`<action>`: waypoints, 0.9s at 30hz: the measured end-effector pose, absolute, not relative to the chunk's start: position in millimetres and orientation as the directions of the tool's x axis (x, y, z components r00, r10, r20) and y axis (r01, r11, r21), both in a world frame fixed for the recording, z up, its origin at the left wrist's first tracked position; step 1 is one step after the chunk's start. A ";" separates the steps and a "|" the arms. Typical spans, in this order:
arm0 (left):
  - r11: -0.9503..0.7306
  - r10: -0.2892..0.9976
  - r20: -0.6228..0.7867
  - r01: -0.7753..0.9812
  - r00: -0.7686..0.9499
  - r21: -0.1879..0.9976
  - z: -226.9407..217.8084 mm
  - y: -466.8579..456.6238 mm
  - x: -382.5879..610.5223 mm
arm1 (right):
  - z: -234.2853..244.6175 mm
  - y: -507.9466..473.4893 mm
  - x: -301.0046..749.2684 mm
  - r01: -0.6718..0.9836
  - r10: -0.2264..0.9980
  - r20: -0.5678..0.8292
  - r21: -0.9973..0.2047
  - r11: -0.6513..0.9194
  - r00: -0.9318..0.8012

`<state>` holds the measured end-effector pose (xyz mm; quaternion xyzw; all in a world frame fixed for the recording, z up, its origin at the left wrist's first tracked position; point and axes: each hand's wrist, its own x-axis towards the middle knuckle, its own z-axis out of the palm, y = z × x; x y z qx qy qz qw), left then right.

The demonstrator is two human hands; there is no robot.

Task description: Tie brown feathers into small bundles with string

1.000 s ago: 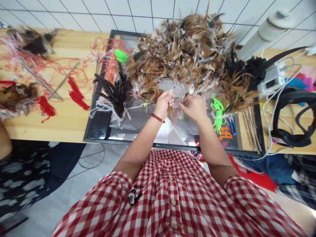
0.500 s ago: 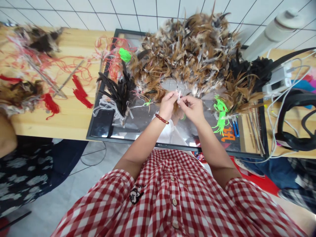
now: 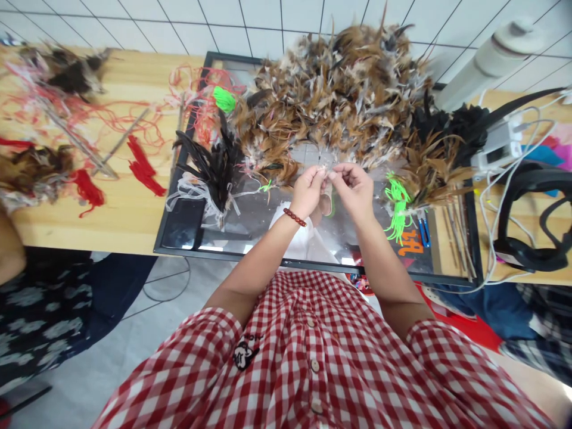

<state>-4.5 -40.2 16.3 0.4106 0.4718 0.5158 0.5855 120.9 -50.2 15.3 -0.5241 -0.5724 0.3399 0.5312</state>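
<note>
On wooden table (image 3: 127, 223) | black-framed panel (image 3: 248, 214) | tiled wall (image 3: 261, 12) behind | hands (image 3: 309, 189) pinching pale wisp (image 3: 325, 168)

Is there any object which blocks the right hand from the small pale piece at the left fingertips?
Nothing visible does: the right hand is close beside the small pale piece at the left hand. Actual contact is unclear.

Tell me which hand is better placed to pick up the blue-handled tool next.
Probably the right hand: the blue-handled tool lies on that side, just past the neon green strands. The left hand is farther away and would likely have to cross the right forearm.
</note>
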 end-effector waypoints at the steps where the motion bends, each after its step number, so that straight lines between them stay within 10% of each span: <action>1: 0.120 0.993 -0.114 -0.197 0.040 0.973 16.7 -40.9 -4.8 | 15.1 -49.4 121.8 0.242 0.960 0.257 -0.944 0.224 0.115; 8: 0.063 0.984 -0.041 -0.129 0.171 0.990 16.3 -40.2 -9.1 | 10.3 -41.7 138.7 0.264 0.946 0.302 -0.928 0.264 0.115; 13: 0.170 0.982 -0.186 -0.254 -0.040 0.952 14.3 -32.1 -11.5 | 7.7 -35.9 164.2 0.573 0.909 0.387 -0.785 0.236 0.156; 27: 0.163 0.980 -0.191 -0.306 -0.063 0.938 8.0 -30.1 -13.3 | 11.7 -43.5 154.2 0.892 0.988 0.118 -0.429 0.140 -0.098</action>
